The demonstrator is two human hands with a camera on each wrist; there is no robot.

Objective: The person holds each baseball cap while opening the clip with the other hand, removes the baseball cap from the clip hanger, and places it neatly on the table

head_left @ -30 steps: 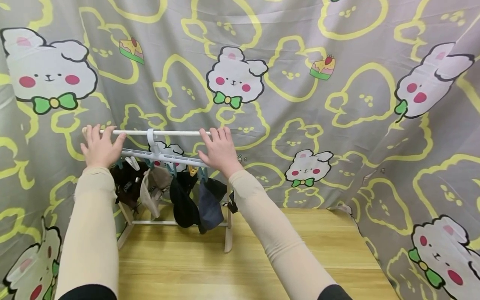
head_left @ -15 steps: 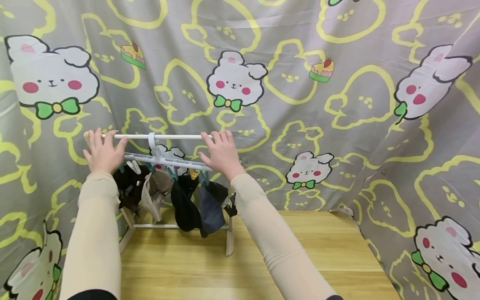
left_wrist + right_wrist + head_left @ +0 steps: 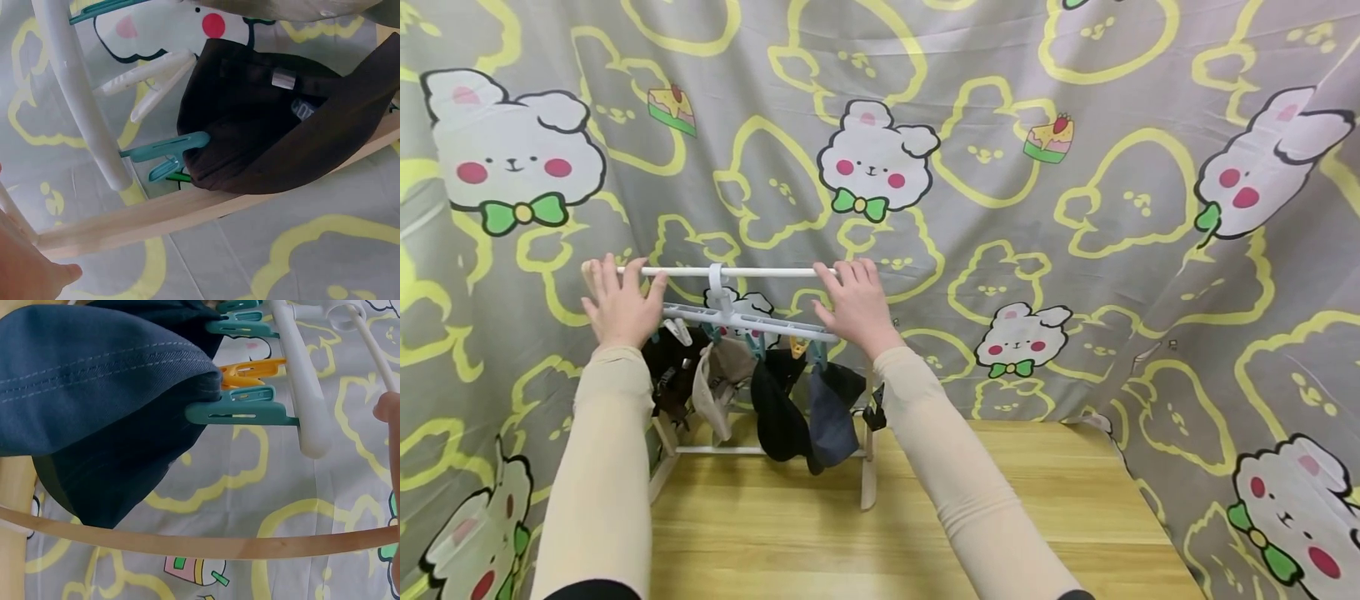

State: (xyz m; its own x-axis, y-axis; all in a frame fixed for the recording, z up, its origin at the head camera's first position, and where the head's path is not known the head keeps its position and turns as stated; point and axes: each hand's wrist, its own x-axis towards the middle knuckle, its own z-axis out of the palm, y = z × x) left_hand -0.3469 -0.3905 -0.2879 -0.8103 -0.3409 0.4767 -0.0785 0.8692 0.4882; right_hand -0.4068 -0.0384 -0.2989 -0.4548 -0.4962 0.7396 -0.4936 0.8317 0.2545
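Observation:
Both hands hold the top of a small wooden drying rack (image 3: pixel 868 479), one at each end. My left hand (image 3: pixel 623 310) has its fingers over the left end of the white top rod (image 3: pixel 775 272), thumb apart. My right hand (image 3: pixel 861 304) lies likewise over the right end; the fingertips' far side is hidden. From the rod hangs a pale clip hanger (image 3: pixel 752 321). Its clothespins (image 3: pixel 240 412) hold several caps: a dark brown cap (image 3: pixel 250 131), a beige cap (image 3: pixel 718 379), a black cap (image 3: pixel 775 417) and a blue-grey cap (image 3: pixel 832 425).
The rack stands on a wood-grain tabletop (image 3: pixel 985 500). A grey curtain (image 3: pixel 1000 275) with rabbit prints surrounds it behind and at the sides. A white clothespin (image 3: pixel 147 81) and a yellow one (image 3: pixel 253 372) are among the teal ones. A black strap end (image 3: pixel 874 410) shows near the right post.
The rack, hands and backdrop all appear slightly further right in the head view, seemingly from head movement. Both hands keep their places on the rack.

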